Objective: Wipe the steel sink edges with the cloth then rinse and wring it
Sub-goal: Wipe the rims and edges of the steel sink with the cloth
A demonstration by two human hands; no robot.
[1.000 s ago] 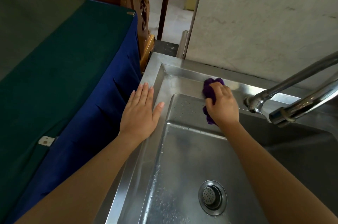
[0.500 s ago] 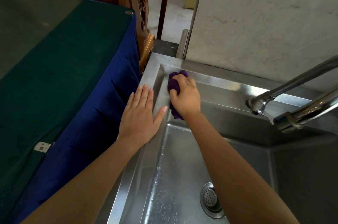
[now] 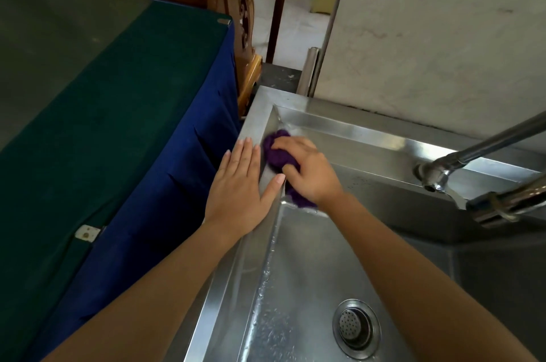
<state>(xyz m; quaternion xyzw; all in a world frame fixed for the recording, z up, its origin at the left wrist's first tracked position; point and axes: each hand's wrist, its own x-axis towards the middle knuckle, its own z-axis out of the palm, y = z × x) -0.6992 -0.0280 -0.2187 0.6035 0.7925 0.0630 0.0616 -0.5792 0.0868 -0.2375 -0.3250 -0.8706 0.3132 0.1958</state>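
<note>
A purple cloth [image 3: 277, 152] is pressed against the inner ledge at the far left corner of the steel sink [image 3: 348, 122]. My right hand [image 3: 307, 174] covers most of it, fingers curled over the cloth. My left hand [image 3: 240, 187] lies flat, fingers spread, on the sink's left rim, its thumb close beside the cloth. The basin floor is wet, with a round drain strainer [image 3: 356, 327] near the front.
Two chrome tap spouts [image 3: 461, 160] reach in from the right over the basin. A table under green and blue fabric [image 3: 124, 125] stands tight against the sink's left side. A pale wall [image 3: 443, 36] rises behind the sink; carved wooden furniture [image 3: 233, 7] stands beyond the table.
My right hand slid the cloth left along the back ledge, from near the tap into the far left corner, then slightly down the left side. My left hand stayed on the rim.
</note>
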